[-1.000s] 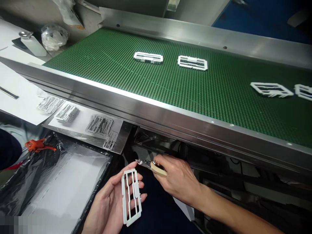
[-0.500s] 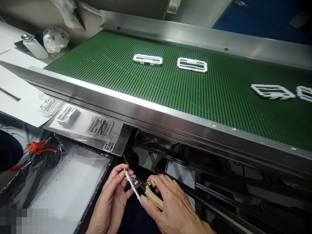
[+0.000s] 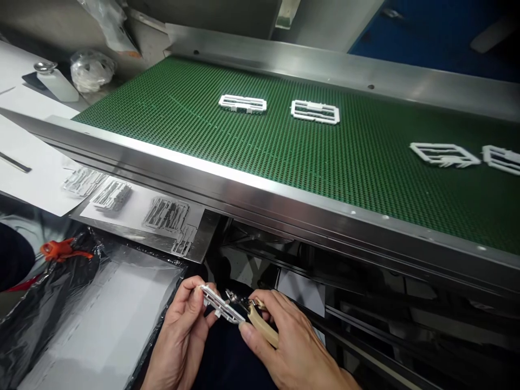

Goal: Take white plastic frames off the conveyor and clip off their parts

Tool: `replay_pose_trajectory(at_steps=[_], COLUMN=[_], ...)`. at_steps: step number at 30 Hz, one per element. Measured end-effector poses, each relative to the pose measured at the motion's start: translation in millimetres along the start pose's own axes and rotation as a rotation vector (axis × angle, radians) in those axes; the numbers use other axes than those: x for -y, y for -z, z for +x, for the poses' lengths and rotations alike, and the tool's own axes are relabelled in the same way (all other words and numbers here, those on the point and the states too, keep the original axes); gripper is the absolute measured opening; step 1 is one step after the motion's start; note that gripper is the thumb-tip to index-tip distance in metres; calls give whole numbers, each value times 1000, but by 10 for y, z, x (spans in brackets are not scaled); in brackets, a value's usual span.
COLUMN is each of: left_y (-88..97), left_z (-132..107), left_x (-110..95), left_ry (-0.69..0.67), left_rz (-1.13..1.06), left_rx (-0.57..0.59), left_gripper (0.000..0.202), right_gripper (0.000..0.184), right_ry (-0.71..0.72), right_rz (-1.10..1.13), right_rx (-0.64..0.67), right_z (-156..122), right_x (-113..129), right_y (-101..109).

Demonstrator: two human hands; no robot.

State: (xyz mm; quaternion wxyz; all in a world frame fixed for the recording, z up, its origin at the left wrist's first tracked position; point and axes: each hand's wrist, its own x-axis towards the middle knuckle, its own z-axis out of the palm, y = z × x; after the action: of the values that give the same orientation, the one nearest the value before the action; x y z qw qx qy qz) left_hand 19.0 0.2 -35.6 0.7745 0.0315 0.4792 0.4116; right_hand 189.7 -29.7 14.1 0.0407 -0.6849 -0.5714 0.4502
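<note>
My left hand (image 3: 181,336) pinches a white plastic frame part (image 3: 217,303), held nearly edge-on below the conveyor's front rail. My right hand (image 3: 290,346) grips small pliers with tan handles (image 3: 260,325); their metal jaws touch the frame's edge. Both hands are close together at the bottom centre. On the green conveyor belt (image 3: 244,146) lie several more white frame parts, two at the middle (image 3: 242,103) (image 3: 314,111) and two at the far right (image 3: 442,154).
A steel rail (image 3: 260,189) fronts the belt. Stacks of white frame parts (image 3: 164,214) lie on a tray (image 3: 203,238) at left. Below it is a bin lined with black plastic (image 3: 93,319). An orange clip (image 3: 60,250) sits at left. A white bottle (image 3: 57,81) stands far left.
My left hand turned the frame from flat on the palm to edge-on between the fingers. My right hand brought the pliers down against it. Both hands moved lower.
</note>
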Motion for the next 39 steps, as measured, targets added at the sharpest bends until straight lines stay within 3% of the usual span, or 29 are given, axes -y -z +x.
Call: replay_pose_trajectory(at_steps=[7, 15, 25, 29, 32, 37, 39], left_y=[-12, -5, 6, -7, -15, 35, 70], left_z=[-36, -44, -46, -50, -56, -10, 32], left_x=[-20, -25, -12, -13, -8, 111, 174], left_ry=[22, 28, -8, 17, 35, 30, 12], left_rz=[27, 50, 89, 36, 2, 95, 140], left_rx=[83, 100, 49, 47, 55, 47, 57], left_gripper=[7, 9, 8, 9, 9, 15, 21], right_gripper=[23, 21, 16, 26, 32, 17, 10], right_ry=[7, 13, 19, 5, -16, 33, 76], right_rz=[-33, -56, -135, 83, 287, 546, 555], right_rx=[56, 69, 30, 101, 69, -7, -29], right_z=[12, 23, 47, 69, 114, 307, 395], right_x=[45, 49, 73, 14, -38, 98, 196], right_y=[8, 6, -20, -46, -107, -209, -224])
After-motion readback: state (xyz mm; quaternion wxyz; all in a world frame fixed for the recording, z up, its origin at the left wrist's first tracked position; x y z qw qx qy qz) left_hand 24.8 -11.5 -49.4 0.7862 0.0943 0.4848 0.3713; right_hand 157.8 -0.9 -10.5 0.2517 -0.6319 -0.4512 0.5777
